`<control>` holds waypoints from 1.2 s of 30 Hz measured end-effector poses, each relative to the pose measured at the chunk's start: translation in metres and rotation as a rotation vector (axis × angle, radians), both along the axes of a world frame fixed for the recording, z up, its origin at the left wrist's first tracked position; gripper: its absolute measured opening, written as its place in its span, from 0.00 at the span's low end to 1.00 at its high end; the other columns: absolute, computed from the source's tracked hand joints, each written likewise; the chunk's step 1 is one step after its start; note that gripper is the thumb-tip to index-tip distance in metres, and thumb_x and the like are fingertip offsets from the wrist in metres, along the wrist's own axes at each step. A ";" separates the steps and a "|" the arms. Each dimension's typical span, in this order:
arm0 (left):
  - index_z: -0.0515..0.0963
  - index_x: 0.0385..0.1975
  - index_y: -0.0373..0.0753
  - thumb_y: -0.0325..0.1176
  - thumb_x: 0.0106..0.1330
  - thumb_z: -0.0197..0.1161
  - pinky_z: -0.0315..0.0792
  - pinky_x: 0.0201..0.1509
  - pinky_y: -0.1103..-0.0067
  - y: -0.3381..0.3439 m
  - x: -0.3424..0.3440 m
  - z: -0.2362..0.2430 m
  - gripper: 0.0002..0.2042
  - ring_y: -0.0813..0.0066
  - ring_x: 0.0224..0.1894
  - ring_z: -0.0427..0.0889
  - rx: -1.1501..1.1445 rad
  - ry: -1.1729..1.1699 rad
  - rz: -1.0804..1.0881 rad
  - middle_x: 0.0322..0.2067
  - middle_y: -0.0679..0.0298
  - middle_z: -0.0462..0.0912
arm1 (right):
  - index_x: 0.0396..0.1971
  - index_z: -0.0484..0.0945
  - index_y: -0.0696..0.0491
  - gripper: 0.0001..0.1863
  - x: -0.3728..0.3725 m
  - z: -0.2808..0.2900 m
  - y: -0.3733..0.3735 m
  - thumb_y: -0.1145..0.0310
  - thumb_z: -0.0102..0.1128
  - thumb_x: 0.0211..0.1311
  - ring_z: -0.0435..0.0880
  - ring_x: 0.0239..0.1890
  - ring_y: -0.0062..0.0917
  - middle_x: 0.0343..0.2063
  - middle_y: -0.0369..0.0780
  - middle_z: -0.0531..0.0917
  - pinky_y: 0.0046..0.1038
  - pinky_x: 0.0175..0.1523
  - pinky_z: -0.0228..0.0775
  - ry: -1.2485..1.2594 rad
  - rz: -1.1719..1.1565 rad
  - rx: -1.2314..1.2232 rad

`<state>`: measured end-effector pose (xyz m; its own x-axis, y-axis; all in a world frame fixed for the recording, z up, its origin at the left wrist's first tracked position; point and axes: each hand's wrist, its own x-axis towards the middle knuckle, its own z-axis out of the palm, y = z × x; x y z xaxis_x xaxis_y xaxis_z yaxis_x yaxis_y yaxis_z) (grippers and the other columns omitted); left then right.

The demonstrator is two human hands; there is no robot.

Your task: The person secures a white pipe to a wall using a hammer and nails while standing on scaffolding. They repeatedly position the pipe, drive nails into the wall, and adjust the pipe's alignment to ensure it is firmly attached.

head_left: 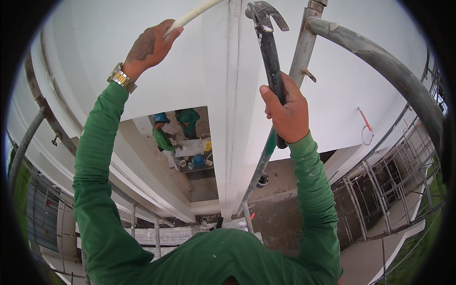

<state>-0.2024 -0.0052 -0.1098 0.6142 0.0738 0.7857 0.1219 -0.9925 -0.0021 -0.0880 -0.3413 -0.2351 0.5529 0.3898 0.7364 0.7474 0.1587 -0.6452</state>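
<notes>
Well, hammer up in one hand, pale strip in the other

In the head view, the only one here, the left hand (149,51) is raised before the white wall (185,78), its fingers curled in around the end of a pale strip (195,13); I can't tell how each finger lies. The strip runs up out of sight, so perhaps this hand steadies its lower end. The right hand (289,113) has the claw hammer (270,54) by its dark handle, thumb laid across the near side, the other fingers wrapped behind and partly hidden. The butt shows below the fist and the head points up, claw to the right, probably gripped low to leave the head free near the scaffold tube (303,50). Well below, a co-worker in a blue helmet (163,135) stands by a cluttered table (190,148). As for labels, I can make out no lettering on hammer, strip or metal watch (121,78).
</notes>
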 end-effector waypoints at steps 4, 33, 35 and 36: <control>0.78 0.56 0.36 0.55 0.79 0.50 0.67 0.28 0.72 -0.012 -0.003 -0.005 0.26 0.72 0.21 0.71 -0.004 -0.021 0.016 0.20 0.62 0.76 | 0.70 0.67 0.56 0.33 0.005 0.061 0.012 0.58 0.63 0.71 0.77 0.22 0.17 0.31 0.38 0.82 0.24 0.31 0.74 -0.079 0.007 0.028; 0.79 0.52 0.37 0.53 0.78 0.53 0.71 0.32 0.66 0.005 0.013 0.023 0.23 0.63 0.22 0.77 0.116 0.097 0.107 0.21 0.57 0.78 | 0.72 0.64 0.58 0.29 0.057 0.113 0.067 0.63 0.51 0.76 0.77 0.65 0.51 0.60 0.60 0.78 0.37 0.68 0.68 -0.440 -0.270 0.116; 0.79 0.52 0.37 0.52 0.78 0.53 0.69 0.31 0.67 0.000 0.012 0.027 0.22 0.64 0.21 0.76 0.091 0.113 0.113 0.20 0.57 0.77 | 0.72 0.65 0.59 0.29 0.047 0.114 0.064 0.63 0.52 0.76 0.77 0.65 0.51 0.60 0.60 0.78 0.38 0.68 0.68 -0.516 -0.282 0.209; 0.79 0.51 0.37 0.52 0.78 0.53 0.69 0.30 0.67 -0.001 0.012 0.029 0.22 0.65 0.21 0.75 0.087 0.119 0.110 0.20 0.58 0.76 | 0.71 0.65 0.60 0.29 0.039 0.114 0.063 0.63 0.52 0.75 0.77 0.65 0.50 0.60 0.59 0.78 0.37 0.68 0.68 -0.497 -0.265 0.260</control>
